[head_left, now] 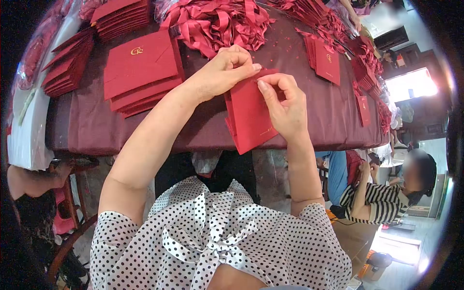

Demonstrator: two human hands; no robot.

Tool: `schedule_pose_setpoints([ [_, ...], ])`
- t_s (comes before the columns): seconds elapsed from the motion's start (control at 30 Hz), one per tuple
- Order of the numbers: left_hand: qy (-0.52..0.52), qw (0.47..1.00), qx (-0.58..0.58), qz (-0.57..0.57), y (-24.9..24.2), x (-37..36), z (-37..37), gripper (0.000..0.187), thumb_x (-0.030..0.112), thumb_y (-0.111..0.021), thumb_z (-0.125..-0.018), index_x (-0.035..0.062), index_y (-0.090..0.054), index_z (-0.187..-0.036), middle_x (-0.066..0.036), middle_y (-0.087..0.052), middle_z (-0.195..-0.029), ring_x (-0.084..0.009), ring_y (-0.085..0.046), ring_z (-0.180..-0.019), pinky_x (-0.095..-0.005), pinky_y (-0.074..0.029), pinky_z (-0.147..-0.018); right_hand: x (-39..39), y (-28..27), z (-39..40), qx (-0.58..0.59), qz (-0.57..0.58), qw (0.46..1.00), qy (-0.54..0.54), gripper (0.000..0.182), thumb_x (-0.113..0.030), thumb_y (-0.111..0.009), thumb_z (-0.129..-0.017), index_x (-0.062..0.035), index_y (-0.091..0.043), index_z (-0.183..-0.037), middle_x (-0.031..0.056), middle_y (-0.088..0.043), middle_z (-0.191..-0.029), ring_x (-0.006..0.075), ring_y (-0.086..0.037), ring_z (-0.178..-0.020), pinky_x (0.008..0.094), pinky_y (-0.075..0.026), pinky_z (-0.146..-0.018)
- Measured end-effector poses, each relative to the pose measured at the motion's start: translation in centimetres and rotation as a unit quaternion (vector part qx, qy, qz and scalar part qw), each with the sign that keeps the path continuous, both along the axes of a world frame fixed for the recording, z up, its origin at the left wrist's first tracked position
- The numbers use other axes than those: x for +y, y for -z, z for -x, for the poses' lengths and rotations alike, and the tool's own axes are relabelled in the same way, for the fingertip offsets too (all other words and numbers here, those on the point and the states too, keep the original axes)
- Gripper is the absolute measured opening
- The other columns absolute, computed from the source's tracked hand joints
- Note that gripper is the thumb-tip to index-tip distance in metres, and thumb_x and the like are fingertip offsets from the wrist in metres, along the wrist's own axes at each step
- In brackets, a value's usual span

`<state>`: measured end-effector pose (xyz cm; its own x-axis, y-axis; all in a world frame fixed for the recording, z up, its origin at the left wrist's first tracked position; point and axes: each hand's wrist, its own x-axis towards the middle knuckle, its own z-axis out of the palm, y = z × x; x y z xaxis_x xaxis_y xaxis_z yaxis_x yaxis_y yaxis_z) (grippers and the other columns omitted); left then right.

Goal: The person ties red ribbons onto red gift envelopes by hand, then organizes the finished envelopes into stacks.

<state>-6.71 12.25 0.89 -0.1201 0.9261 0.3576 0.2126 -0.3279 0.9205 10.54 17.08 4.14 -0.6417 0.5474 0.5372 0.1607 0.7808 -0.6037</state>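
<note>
A red folded card or bag (249,116) with small gold print near its lower edge lies at the table's front edge, between my two hands. My left hand (227,70) is closed in a pinch at its top left edge. My right hand (286,104) pinches its top right part, thumb and forefinger together. The two thumbs are close to each other but apart. Whether a thin ribbon runs between the fingertips is too small to tell. Left of my left forearm lies a stack of red folders (142,67) with a gold emblem on top.
A heap of red ribbons (222,24) lies beyond my hands on the dark red tablecloth (193,133). More red stacks (70,63) stand at the far left. Red cards (327,63) lie at the right. A person in a striped top (374,200) sits at the right.
</note>
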Motion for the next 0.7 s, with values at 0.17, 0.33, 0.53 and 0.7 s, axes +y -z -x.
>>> schedule_pose_setpoints([
  [0.17, -0.004, 1.0, 0.012, -0.012, 0.6, 0.3, -0.1, 0.028, 0.025, -0.06, -0.087, 0.0053, -0.053, -0.067, 0.001, -0.046, -0.086, -0.011, -0.041, -0.086, -0.0257, -0.031, -0.079, 0.1, 0.0, 0.1, -0.013, 0.001, 1.0, -0.005, 0.011, -0.013, -0.064, -0.08, -0.0033, -0.061, -0.079, 0.0103, -0.062, -0.08, 0.0271, -0.057, -0.079, 0.0352, -0.046, -0.068],
  [0.33, -0.073, 0.988, 0.093, -0.102, 0.9, 0.4, -0.5, 0.033, 0.024, -0.061, -0.084, 0.0033, -0.049, -0.061, -0.005, -0.043, -0.075, -0.0194, -0.038, -0.081, -0.0336, -0.032, -0.075, -0.2, -1.0, 0.1, -0.054, -0.047, 0.997, -0.004, 0.008, -0.012, -0.064, -0.077, -0.0051, -0.06, -0.077, 0.0099, -0.06, -0.078, 0.0275, -0.056, -0.08, 0.0375, -0.045, -0.07],
  [0.53, -0.087, 0.972, 0.191, -0.109, 0.8, 0.1, -0.5, 0.021, 0.024, -0.057, -0.085, 0.0062, -0.054, -0.074, -0.009, -0.047, -0.09, -0.0278, -0.04, -0.091, -0.039, -0.033, -0.079, -1.7, -1.5, 0.7, -0.133, -0.318, 0.936, 0.068, 0.009, -0.016, -0.059, -0.08, -0.0091, -0.055, -0.076, 0.0056, -0.055, -0.075, 0.0227, -0.052, -0.083, 0.0412, -0.035, -0.083],
  [0.7, -0.11, 0.964, 0.2, -0.134, 0.2, -0.4, -1.3, 0.019, 0.02, -0.054, -0.086, 0.0046, -0.051, -0.076, -0.01, -0.044, -0.092, -0.0288, -0.039, -0.092, -0.04, -0.033, -0.079, -0.7, -2.1, 0.9, -0.073, -0.139, 0.988, 0.005, 0.012, -0.008, -0.062, -0.076, -0.0044, -0.052, -0.07, 0.0121, -0.056, -0.063, 0.0315, -0.056, -0.062, 0.0407, -0.045, -0.059],
])
